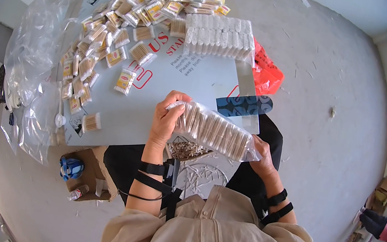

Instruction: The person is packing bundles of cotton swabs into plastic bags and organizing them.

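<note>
Left hand (166, 116) grips one end of a clear bag of cotton swab packs (212, 129), fingers curled over its top; right hand (262, 157) pinches the other end from below, bag held in the air just off the near edge of the flat cardboard sheet (154, 110) on the floor. Loose small swab packs (111, 32) lie scattered over the sheet's far-left part, a second filled bag (219, 36) sits at its far edge, an orange-red bag (267, 72) beside the right edge, empty clear bags (34, 55) off the left edge.
</note>
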Action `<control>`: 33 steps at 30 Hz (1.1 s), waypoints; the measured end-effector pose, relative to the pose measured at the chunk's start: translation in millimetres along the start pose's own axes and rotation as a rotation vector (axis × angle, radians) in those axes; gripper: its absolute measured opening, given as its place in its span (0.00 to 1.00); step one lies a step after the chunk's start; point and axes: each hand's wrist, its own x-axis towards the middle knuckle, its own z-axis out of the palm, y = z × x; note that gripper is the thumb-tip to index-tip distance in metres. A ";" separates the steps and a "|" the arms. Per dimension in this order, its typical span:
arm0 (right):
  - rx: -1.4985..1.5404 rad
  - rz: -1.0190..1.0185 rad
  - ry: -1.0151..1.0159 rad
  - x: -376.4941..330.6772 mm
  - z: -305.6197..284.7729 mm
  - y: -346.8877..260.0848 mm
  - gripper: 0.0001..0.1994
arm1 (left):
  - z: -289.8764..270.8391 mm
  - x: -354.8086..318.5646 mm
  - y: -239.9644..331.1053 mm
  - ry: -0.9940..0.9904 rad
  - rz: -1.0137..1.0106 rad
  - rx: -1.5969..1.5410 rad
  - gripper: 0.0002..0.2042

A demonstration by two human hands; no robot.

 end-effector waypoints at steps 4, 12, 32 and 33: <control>0.004 0.029 0.005 1.1 -1.5 -3.6 0.12 | 6.8 4.3 8.4 0.092 -0.136 0.353 0.12; 0.023 0.021 -0.044 5.5 -2.5 -4.2 0.12 | 14.1 15.2 -5.1 0.103 0.106 0.625 0.12; 0.028 0.070 0.000 4.2 0.7 -11.1 0.10 | -31.3 18.0 -10.5 -0.208 -0.061 -0.207 0.16; 0.039 0.081 0.024 4.8 1.4 -11.8 0.10 | -30.8 17.4 -10.1 -0.206 -0.061 -0.207 0.16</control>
